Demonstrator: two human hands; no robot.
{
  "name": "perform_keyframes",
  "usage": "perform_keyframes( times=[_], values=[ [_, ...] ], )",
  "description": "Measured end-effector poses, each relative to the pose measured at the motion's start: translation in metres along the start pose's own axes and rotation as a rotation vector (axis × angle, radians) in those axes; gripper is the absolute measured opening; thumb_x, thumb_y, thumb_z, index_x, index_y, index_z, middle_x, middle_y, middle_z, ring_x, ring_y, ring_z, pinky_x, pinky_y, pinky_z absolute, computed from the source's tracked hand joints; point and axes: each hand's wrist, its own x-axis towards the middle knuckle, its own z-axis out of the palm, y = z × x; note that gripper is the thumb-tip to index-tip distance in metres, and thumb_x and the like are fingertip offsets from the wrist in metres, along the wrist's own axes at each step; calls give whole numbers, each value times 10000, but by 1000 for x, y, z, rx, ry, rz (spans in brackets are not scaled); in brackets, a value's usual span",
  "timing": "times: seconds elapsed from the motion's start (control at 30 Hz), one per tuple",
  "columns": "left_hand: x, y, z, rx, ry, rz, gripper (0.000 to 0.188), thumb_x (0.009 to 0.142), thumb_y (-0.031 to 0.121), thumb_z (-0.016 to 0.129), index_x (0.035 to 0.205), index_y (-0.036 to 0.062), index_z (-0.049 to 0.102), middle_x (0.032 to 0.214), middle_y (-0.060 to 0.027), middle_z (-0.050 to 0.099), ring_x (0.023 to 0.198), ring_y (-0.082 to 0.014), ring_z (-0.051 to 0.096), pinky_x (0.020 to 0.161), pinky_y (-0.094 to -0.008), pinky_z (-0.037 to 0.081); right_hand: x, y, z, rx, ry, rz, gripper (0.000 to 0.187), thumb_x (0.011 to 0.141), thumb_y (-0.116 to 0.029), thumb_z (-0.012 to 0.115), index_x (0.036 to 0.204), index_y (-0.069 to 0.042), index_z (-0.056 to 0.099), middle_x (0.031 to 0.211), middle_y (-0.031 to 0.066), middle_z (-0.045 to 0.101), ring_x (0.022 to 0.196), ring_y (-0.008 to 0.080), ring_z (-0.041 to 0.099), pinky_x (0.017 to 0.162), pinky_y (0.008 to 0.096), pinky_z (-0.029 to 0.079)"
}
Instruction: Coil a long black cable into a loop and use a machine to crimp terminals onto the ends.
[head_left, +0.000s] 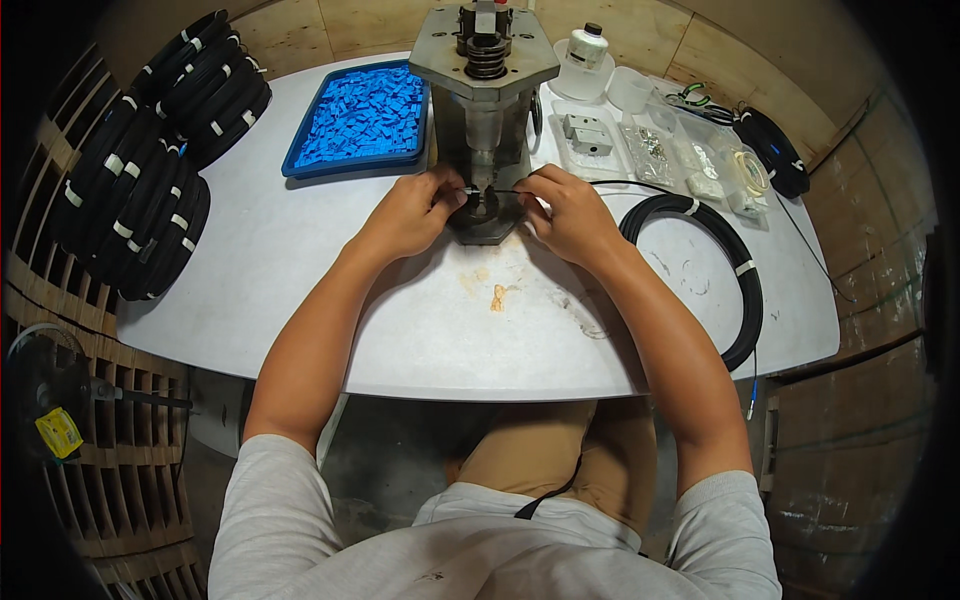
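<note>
A grey metal bench press [484, 90] stands at the far middle of the table, its ram coming down over a small base. At the right of its ram, my right hand [572, 212] pinches a thin black cable [630, 184], which runs on to a black coil [752, 290] lying on the table. My left hand [412, 212] is closed at the left side of the ram. Its fingertips pinch something small at the die, too small to name. The cable's end lies between both hands, partly hidden by the press.
A blue tray [290, 163] of small blue pieces sits left of the press. Stacked black cable coils [130, 200] fill the left side. At the right are a white bottle [588, 45], a metal block [587, 135], bags of small parts [650, 150] and another coil [772, 150].
</note>
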Motion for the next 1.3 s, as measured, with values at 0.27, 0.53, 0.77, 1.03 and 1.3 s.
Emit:
perform_keyframes(
  times=[0.27,0.53,0.77,1.03,1.3],
  values=[
    [1,-1,4,-30,28,-3,189,979,153,633,1061,-14,665,930,-241,720,885,-402,699,813,-441,533,1,3,0,-34,0,-63,327,847,26,684,1142,-105,737,933,114,661,839,328,672,748,417,568],
    [0,-4,5,-13,73,24,177,975,143,637,1055,-13,666,877,-237,712,836,-388,699,778,-437,529,2,2,0,-44,-13,-52,372,814,53,689,1140,-113,758,948,111,668,850,319,676,747,408,573],
    [2,-1,7,-10,69,14,174,975,135,635,1059,-13,668,881,-238,713,830,-387,698,773,-434,529,0,5,-1,-57,-3,-69,382,803,60,694,1138,-112,759,945,111,669,852,318,677,751,407,574],
    [1,0,5,-25,61,-5,178,973,136,638,1064,-15,667,893,-242,716,845,-399,699,782,-439,528,2,3,2,-70,5,-77,384,790,46,682,1133,-118,739,926,117,657,846,330,680,745,425,570],
    [1,0,5,-19,71,17,169,968,125,637,1067,-9,668,915,-239,720,861,-399,701,787,-437,531,1,0,-1,-71,-28,-83,422,816,52,682,1189,-139,738,957,114,652,866,323,676,765,416,567]
  ],
)
